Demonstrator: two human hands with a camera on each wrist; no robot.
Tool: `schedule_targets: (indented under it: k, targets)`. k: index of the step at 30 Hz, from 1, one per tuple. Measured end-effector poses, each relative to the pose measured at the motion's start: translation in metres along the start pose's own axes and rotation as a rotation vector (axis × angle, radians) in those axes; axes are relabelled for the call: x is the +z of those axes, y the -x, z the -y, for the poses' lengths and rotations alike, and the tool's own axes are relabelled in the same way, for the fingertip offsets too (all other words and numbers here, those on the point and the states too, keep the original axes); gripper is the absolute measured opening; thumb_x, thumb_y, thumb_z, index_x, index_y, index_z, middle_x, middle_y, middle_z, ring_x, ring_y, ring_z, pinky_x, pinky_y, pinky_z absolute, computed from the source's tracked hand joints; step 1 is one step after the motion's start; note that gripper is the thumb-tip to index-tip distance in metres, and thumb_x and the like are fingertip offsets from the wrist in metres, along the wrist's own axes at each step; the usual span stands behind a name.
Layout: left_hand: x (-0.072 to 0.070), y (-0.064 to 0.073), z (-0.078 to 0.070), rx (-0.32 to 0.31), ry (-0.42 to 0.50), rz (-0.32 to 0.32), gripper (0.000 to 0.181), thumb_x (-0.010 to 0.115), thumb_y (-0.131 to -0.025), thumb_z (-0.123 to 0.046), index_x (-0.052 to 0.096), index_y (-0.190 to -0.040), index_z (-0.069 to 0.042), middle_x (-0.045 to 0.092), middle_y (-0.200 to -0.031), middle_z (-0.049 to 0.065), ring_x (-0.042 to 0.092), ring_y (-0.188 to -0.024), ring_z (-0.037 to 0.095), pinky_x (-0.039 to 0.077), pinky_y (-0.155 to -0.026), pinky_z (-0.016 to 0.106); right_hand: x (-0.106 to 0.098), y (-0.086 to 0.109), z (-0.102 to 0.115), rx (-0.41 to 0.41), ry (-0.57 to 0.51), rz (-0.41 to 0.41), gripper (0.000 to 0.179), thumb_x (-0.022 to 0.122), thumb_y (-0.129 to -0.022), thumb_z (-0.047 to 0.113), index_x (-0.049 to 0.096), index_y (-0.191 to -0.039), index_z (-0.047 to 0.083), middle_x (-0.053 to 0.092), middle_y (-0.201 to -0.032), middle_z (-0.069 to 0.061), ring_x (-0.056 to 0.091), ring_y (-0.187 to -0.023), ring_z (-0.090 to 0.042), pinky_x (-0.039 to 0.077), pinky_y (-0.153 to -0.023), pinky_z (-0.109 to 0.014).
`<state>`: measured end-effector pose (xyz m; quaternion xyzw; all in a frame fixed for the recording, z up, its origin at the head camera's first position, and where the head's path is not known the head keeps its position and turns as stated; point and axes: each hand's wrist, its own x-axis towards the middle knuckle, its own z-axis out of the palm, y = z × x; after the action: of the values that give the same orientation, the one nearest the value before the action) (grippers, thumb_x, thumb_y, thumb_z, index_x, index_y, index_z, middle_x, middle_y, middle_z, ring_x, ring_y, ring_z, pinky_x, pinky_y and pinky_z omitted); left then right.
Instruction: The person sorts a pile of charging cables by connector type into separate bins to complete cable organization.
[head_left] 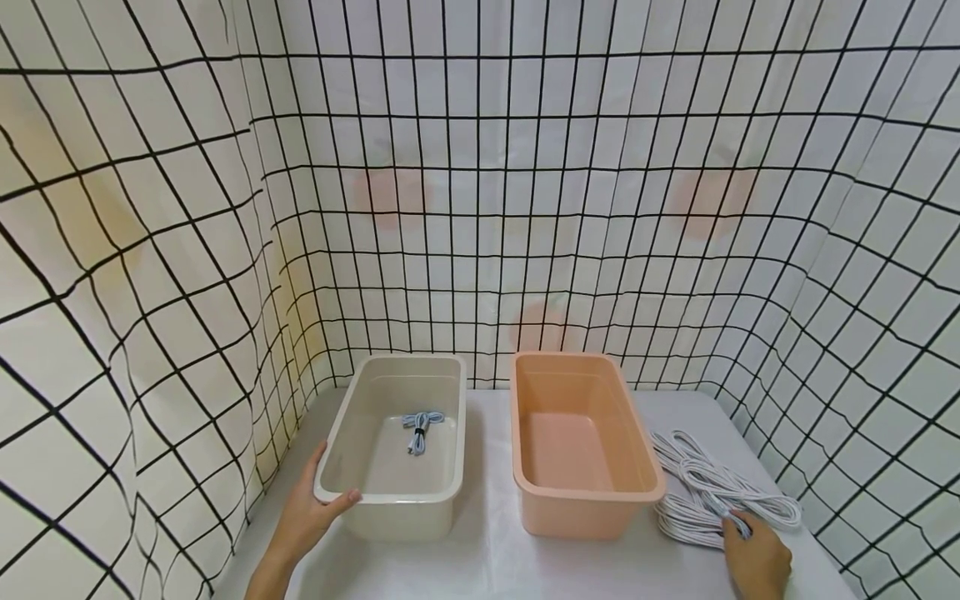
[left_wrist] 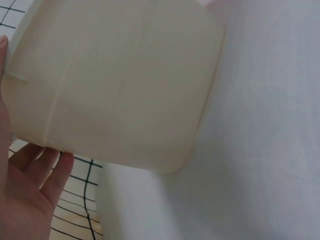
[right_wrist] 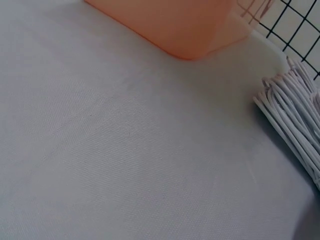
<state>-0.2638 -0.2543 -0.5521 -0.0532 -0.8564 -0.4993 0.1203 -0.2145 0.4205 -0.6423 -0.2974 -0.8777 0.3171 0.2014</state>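
Note:
A cream plastic bin (head_left: 442,498) stands left of centre, with a bundled light blue cable (head_left: 420,432) on its floor. My left hand (head_left: 303,512) holds the bin's near left corner, thumb at the front rim and fingers along the left side. In the left wrist view, the fingers (left_wrist: 55,177) lie against the bin's wall (left_wrist: 125,90). At the right, my right hand (head_left: 757,557) grips a small light blue cable bundle (head_left: 738,525) over a coiled white cable (head_left: 705,471). The right wrist view shows the white cable (right_wrist: 295,110), but hides the grip.
An orange bin (head_left: 577,512) stands between the cream bin and the white cable. Black wire grid panels (head_left: 495,217) enclose the table (head_left: 480,575) at the back and both sides, with pale cloth behind them.

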Motion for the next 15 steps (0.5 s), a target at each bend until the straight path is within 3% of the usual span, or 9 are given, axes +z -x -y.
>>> schedule_targets:
  k: [15]
  targets:
    - [0.0,0.0,-0.002,-0.011,-0.012,0.004,0.105,0.088,-0.083,-0.027,0.024,-0.162,-0.003,0.051,-0.141,0.036,0.06,-0.113,0.047,0.051,-0.09,0.06,-0.011,-0.012,0.015,-0.066,-0.077,-0.024,0.033,0.064,-0.1,0.021,0.069,-0.121,-0.003,0.057,-0.132,-0.036,0.046,-0.114,-0.065,0.037,-0.088,-0.07]
